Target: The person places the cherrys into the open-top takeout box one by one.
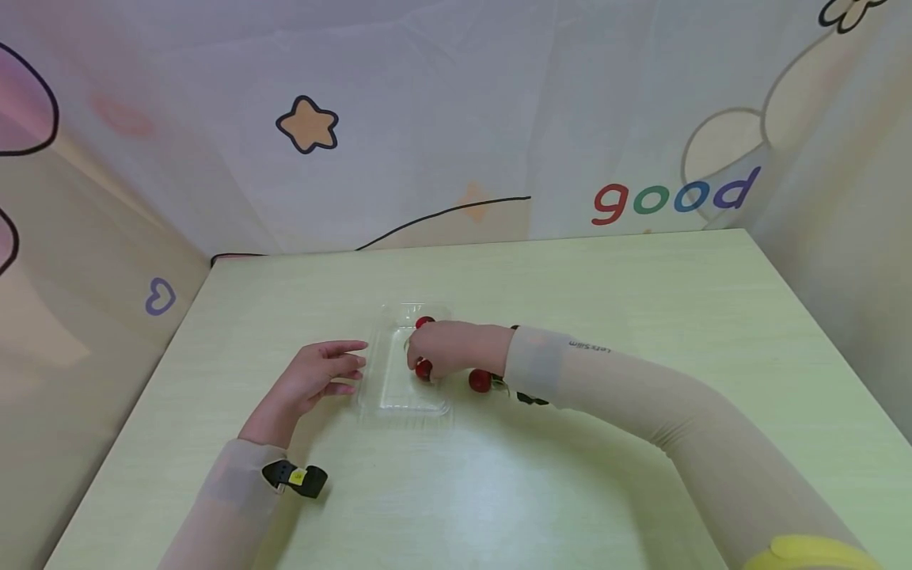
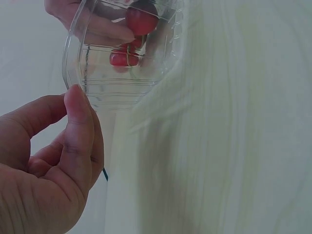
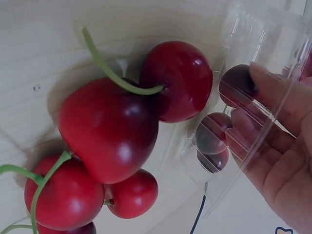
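Observation:
A clear plastic container (image 1: pixel 400 392) lies on the table with several red cherries inside, one of them a cherry (image 1: pixel 425 321) at its far end. My right hand (image 1: pixel 445 348) reaches into it and pinches a dark red cherry (image 3: pixel 237 87) at the fingertips, seen through the clear wall in the right wrist view. My left hand (image 1: pixel 324 374) is at the container's left side, fingers extended and fingertips at the rim; whether they touch it is hard to tell. Another cherry (image 2: pixel 124 57) shows through the plastic in the left wrist view.
To the right of the container, partly under my right forearm, lie more cherries (image 1: pixel 480 381) with green stems. Several, like the large cherry (image 3: pixel 109 129), fill the right wrist view. The pale table (image 1: pixel 527 491) meets a printed cloth backdrop (image 1: pixel 442 119) at its far edge.

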`<state>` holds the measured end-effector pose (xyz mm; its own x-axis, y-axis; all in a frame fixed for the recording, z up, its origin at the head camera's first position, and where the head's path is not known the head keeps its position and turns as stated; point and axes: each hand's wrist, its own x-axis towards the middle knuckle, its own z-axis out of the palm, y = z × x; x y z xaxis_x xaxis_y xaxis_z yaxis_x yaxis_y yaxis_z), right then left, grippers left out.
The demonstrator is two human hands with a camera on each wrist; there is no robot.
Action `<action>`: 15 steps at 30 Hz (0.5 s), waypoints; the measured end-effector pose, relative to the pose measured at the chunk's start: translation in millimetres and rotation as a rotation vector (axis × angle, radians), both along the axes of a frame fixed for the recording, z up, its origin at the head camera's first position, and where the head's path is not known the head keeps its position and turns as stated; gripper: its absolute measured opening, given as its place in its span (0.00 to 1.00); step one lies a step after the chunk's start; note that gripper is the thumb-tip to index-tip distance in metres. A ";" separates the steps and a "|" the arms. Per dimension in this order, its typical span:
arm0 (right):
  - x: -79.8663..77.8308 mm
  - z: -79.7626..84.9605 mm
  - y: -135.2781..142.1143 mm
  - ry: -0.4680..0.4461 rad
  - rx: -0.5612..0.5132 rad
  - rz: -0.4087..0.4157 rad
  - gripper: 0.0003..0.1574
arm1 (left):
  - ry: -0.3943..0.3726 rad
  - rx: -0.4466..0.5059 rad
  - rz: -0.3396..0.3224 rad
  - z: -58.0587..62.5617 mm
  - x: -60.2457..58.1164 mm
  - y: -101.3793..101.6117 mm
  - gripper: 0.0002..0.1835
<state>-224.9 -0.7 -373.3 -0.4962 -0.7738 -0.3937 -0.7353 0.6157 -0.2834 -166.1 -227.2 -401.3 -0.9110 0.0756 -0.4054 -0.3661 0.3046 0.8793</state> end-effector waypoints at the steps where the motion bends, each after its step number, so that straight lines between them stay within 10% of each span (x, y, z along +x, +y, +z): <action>1: -0.2 -0.4 0.0 0.003 0.000 0.001 0.23 | 0.002 0.004 -0.001 0.1 0.2 0.1 0.27; 15: 1.8 -1.1 1.2 0.014 0.002 0.002 0.20 | 0.000 -0.011 0.009 -1.1 2.1 -0.1 0.26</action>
